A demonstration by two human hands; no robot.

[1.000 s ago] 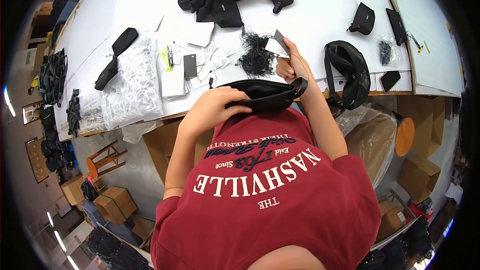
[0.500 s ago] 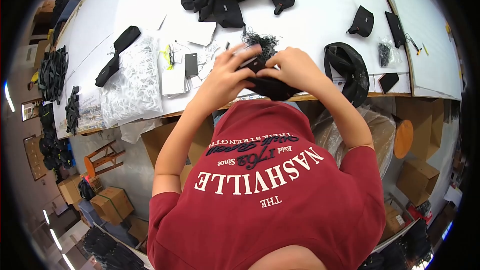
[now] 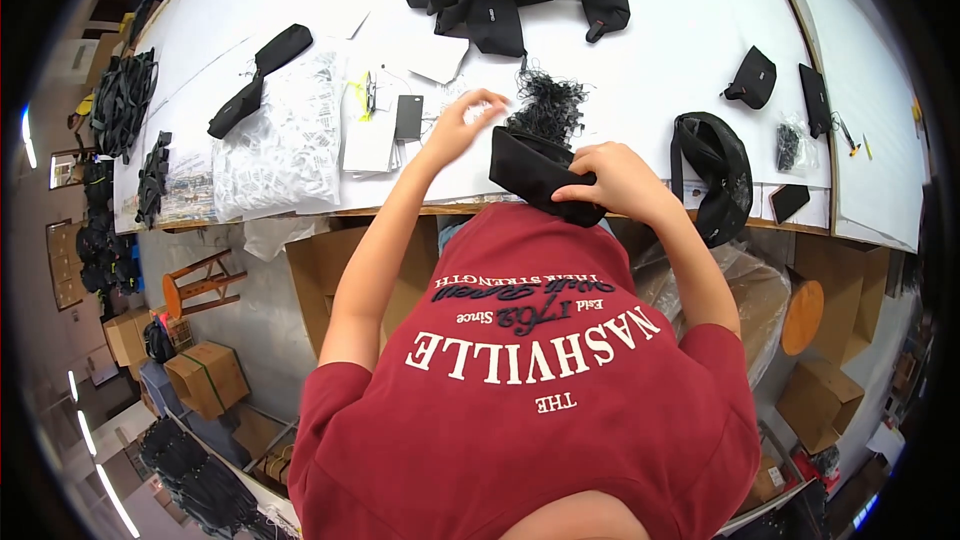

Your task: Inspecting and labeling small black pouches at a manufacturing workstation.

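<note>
My right hand (image 3: 617, 182) grips a black fabric pouch (image 3: 528, 168) by its right end, thumb on the near side. The pouch is held at the table's near edge, just in front of the red shirt. Off the pouch's left end, my left hand (image 3: 464, 127) hovers with fingers stretched out and thumb apart, and nothing shows in it. Right behind the pouch lies a tangled heap of thin black cords (image 3: 548, 105). Left of that hand are a dark hang tag (image 3: 409, 117) and white cards (image 3: 368, 147).
A pile of black pouches (image 3: 495, 20) lies at the far middle. A clear bag of white labels (image 3: 285, 145) and a long black pouch (image 3: 262, 80) are on the left. To the right lie a black strap-like bag (image 3: 722, 175), a small pouch (image 3: 755, 77) and a pen-like tool (image 3: 849, 136).
My left hand has let go of the pouch and moved left. The pouch now hangs from my right hand alone, with more of its side showing. The view has shifted slightly.
</note>
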